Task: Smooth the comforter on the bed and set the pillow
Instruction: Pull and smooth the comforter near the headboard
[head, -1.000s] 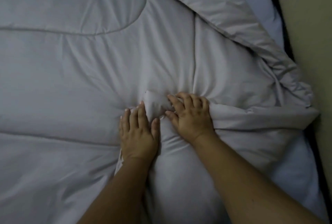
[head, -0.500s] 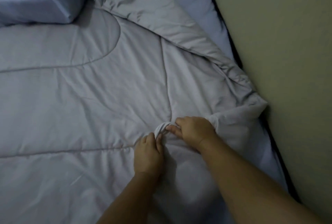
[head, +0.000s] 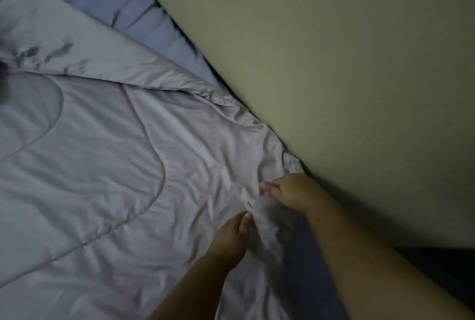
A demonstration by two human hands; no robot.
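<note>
One grey comforter (head: 102, 165) lies spread over the bed, with its far edge folded back and its near corner bunched beside the wall (head: 334, 62). Both hands, the left hand (head: 230, 237) and the right hand (head: 293, 192), curl their fingers around that raised bunch. A blue sheet (head: 144, 19) shows along the wall.

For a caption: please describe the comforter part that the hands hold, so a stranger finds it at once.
Follow the greenish wall down to where the grey comforter meets it. There the left hand and right hand pinch a raised bunch between them; the cloth around it lies flatter.
</note>
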